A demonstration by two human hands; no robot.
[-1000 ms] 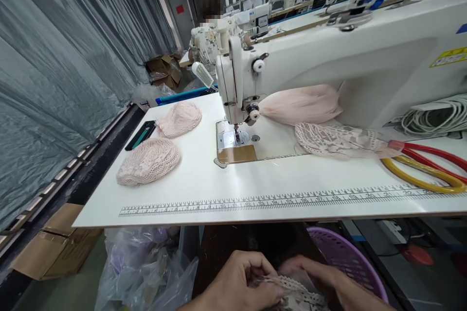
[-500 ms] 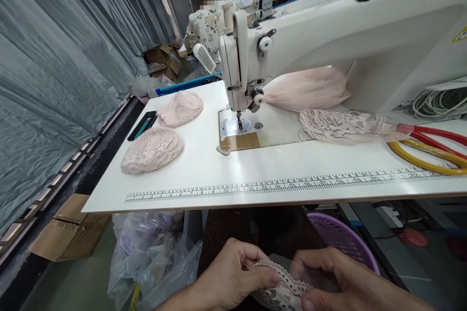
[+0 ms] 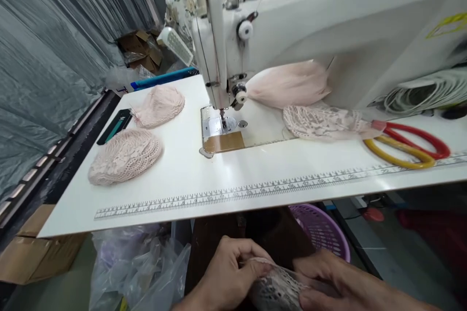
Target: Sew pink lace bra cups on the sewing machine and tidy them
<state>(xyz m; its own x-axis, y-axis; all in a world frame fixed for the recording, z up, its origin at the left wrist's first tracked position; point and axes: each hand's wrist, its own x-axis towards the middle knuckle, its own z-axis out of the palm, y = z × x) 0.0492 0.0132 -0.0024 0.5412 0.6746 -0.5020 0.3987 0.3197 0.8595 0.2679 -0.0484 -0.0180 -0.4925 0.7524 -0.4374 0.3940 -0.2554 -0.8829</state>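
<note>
A white sewing table bears a sewing machine; below its front edge, the left hand pinches pale lace between thumb and curled fingers, the right hand grasping its other side.

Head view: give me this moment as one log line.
left hand: holding lace piece | right hand: holding same lace piece | lace piece: off tabletop | scissors: lying on tabletop
</note>
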